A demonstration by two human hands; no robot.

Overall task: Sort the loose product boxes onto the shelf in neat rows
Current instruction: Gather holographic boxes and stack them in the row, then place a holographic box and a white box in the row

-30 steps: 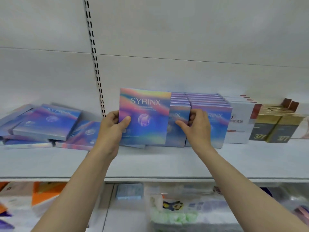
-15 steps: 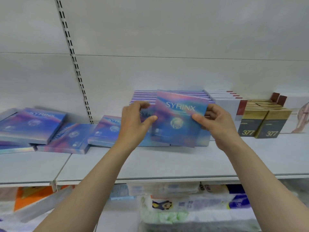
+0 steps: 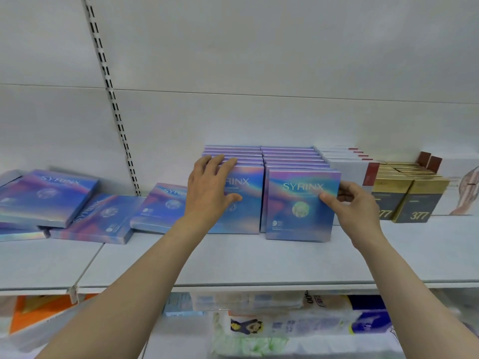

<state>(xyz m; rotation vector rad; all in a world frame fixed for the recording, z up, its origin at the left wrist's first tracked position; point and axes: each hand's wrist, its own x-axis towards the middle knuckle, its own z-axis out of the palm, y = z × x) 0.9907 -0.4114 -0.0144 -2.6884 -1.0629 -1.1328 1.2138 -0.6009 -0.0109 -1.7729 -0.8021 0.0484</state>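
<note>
So the right hand (image 3: 359, 203) is pinching the right edge of the front SYRINX box (image 3: 300, 206), standing upright at the head of the right row, while the left hand (image 3: 211, 189) lies flat-fingered on the neighbouring left row (image 3: 233, 161), nearer the loose boxes (image 3: 103, 216) lying flat further left.

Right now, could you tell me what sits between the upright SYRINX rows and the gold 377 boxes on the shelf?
In the head view, a row of white boxes with red edges stands between the upright SYRINX rows and the gold 377 boxes.

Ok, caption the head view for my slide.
Right hand sets a SYRINX box upright fronting the right row; left hand rests flat on the left row.
</note>
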